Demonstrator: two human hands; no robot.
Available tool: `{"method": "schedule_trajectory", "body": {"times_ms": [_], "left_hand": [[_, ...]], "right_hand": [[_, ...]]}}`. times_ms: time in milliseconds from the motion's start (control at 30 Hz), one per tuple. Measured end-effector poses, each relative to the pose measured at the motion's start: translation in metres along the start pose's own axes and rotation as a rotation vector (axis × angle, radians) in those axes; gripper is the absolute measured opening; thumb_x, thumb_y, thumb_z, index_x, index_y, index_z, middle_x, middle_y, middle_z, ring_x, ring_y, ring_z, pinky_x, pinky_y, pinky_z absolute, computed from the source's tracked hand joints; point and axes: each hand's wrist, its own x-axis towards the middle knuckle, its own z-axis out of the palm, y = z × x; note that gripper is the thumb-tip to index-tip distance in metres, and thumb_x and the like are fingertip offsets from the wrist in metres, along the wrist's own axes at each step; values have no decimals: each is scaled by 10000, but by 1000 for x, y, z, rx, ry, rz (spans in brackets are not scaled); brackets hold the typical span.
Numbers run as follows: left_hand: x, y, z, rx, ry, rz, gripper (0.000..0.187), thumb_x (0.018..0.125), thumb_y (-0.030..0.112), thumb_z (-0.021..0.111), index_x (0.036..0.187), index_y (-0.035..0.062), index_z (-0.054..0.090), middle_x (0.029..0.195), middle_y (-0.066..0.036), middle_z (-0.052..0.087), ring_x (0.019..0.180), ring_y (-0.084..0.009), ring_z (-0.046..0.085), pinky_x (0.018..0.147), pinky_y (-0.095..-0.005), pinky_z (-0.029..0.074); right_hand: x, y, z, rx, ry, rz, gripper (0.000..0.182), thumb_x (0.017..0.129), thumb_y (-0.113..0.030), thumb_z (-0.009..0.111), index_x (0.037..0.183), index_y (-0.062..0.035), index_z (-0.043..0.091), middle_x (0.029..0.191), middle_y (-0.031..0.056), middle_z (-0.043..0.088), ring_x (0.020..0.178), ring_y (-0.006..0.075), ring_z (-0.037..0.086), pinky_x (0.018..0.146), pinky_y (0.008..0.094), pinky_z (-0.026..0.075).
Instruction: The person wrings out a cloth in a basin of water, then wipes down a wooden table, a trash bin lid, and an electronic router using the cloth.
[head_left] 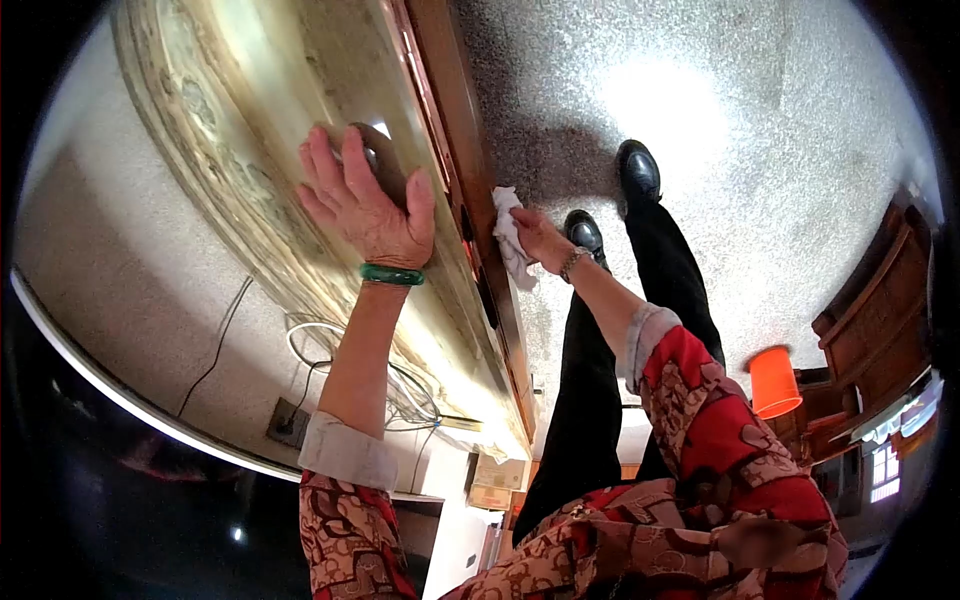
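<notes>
My left hand (365, 205), with a green bangle at the wrist, is spread out over the glossy marble-patterned top (300, 60) of a long cabinet. Beside its index finger shows part of a dark, shiny rounded thing (371, 150), mostly hidden by the fingers. My right hand (541, 240), wearing a metal-banded watch, is closed around a crumpled white cloth (506, 225). The cloth lies against the cabinet's brown wooden front (460, 110), lower than the top.
Loose cables (400, 390) and a wall socket (288, 422) are behind the cabinet. My black shoes (638, 172) stand on the speckled floor (800, 150). An orange bin (775, 383) and brown wooden furniture (880, 300) are on the right. Cardboard boxes (492, 485) sit past the cabinet's near end.
</notes>
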Motion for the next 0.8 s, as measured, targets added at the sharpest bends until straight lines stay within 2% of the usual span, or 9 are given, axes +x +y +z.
{"method": "schedule_trajectory", "body": {"times_ms": [133,200,267,300,367,533,633,733,800], "left_hand": [[2,2,0,-3,18,-14,679,855,530,442,1352,75,361,1435,-189,279,1322,-383,251,1010,-584,158],[1,1,-1,10,-7,-30,668,857,522,433,1346,71,367,1434,-189,284,1326,-380,249,1017,-571,165],[2,2,-2,0,4,-44,669,858,523,430,1349,73,362,1438,-186,280,1328,-379,246,1019,-578,152],[2,2,-1,-11,-4,-48,670,859,523,428,1352,75,357,1442,-183,277,1330,-377,244,1020,-586,139],[1,1,-2,-15,21,-66,678,855,529,428,1360,84,346,1446,-176,274,1332,-377,241,1023,-591,126],[-2,0,-3,-13,-23,-99,684,832,522,458,1346,82,358,1443,-188,271,1337,-387,227,1026,-600,115],[2,0,-3,-35,24,-108,682,802,507,503,1322,80,392,1441,-180,283,1337,-378,232,1026,-603,107],[4,5,-12,-109,-30,-158,654,771,463,569,1301,104,435,1436,-164,305,1337,-350,251,1038,-590,80],[2,4,-10,-140,-24,-186,650,772,478,569,1305,129,442,1445,-160,294,1344,-345,241,1035,-612,69]], "right_hand": [[-16,-79,74,-1032,176,-354,382,881,-23,397,1249,-5,499,987,41,602,778,91,528,643,270,452],[-6,-134,120,-912,186,-770,366,926,-134,494,1270,-12,474,1049,58,614,904,131,559,754,282,478],[-44,-181,181,-406,-139,-954,289,948,-169,481,1189,-17,533,1054,49,610,916,140,570,761,287,486],[-58,-207,208,-637,-28,-1110,250,953,-185,480,1115,-12,557,1050,68,607,913,142,576,781,269,483],[-63,-229,223,-712,-151,-1172,183,921,-148,494,1059,-65,582,1139,64,574,1026,195,540,845,365,465],[-116,-152,291,-2227,97,-1854,239,801,-206,575,1029,-206,647,1186,-12,544,1150,212,443,865,463,415],[-94,-165,289,-2305,46,-2026,280,746,-244,579,1019,-253,643,1227,-29,516,1204,248,375,863,527,374],[-81,-209,323,-2296,17,-1888,327,782,-229,563,1108,-221,586,1310,-12,453,1222,256,386,968,541,318],[-78,-233,360,-2213,88,-2172,369,842,-129,488,1206,-71,489,1230,164,499,1145,376,445,918,498,399]]}}
